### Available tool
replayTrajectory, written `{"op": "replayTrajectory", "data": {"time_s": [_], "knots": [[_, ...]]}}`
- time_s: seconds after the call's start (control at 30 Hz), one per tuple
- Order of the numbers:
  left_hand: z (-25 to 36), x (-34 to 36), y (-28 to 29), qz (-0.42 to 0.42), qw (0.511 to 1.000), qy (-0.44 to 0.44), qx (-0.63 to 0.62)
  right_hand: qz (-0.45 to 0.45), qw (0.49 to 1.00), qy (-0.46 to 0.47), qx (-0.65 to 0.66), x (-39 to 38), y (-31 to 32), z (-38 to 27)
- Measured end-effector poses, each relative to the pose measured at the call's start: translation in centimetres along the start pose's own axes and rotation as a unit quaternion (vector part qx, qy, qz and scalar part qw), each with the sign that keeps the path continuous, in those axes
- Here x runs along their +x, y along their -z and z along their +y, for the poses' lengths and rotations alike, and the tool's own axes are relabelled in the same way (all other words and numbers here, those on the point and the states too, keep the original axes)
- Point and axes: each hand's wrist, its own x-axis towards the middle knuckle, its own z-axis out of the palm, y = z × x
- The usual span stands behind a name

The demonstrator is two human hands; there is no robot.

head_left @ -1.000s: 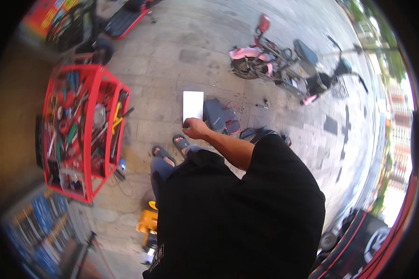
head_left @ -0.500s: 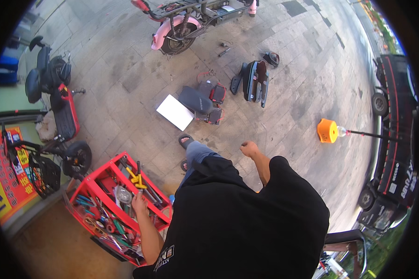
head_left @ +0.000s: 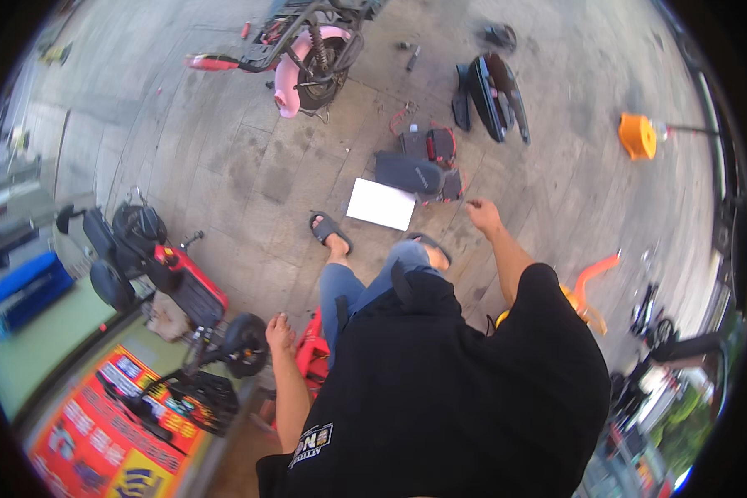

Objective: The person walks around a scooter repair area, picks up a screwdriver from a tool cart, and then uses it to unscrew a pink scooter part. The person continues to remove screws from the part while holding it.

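My left hand [head_left: 280, 332] hangs low beside the red tool cart [head_left: 310, 353], most of which my body hides. Its fingers are slightly bent and apart, with nothing seen in them. My right hand [head_left: 483, 216] is held out ahead on the other side, its fingers curled in loosely and nothing showing in them. It is nearest to a dark seat [head_left: 408, 173] on the ground, with black battery-like blocks [head_left: 440, 146] and red wires beside it. A white board [head_left: 381, 204] lies against the seat, just ahead of my sandalled feet.
A pink electric scooter [head_left: 311, 66] stands ahead, partly stripped. Dark body panels [head_left: 496, 98] and a small tool [head_left: 412, 58] lie on the paving. A red-and-black scooter [head_left: 192, 278] stands at the left by a printed banner [head_left: 91, 432]. An orange stool [head_left: 637, 137] is at the right.
My left hand has come away from the tools in the red cart. My body has turned left and stepped, so the cart has slid mostly behind me. My right arm has swung further forward.
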Motion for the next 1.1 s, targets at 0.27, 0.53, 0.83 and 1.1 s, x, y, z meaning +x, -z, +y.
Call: {"op": "replayTrajectory", "data": {"time_s": [0.27,0.53,0.83,1.1], "knots": [[17.5,9.7,-0.4,-0.024,0.977,-0.030,0.208,-0.065,0.993,-0.095,0.023,-0.9,-8.2,-8.3],[29.6,12.8,-11.1,-0.060,0.936,-0.039,0.346,-0.001,0.979,-0.175,0.108,18.5,-9.7,-12.8],[36.9,16.3,-34.9,-0.028,0.864,-0.226,0.448,0.149,0.963,-0.190,0.117,64.6,-18.0,-17.7],[39.9,18.0,-42.6,-0.080,0.727,-0.095,0.675,0.242,0.899,-0.283,0.229,77.2,-19.4,-21.7]]}}
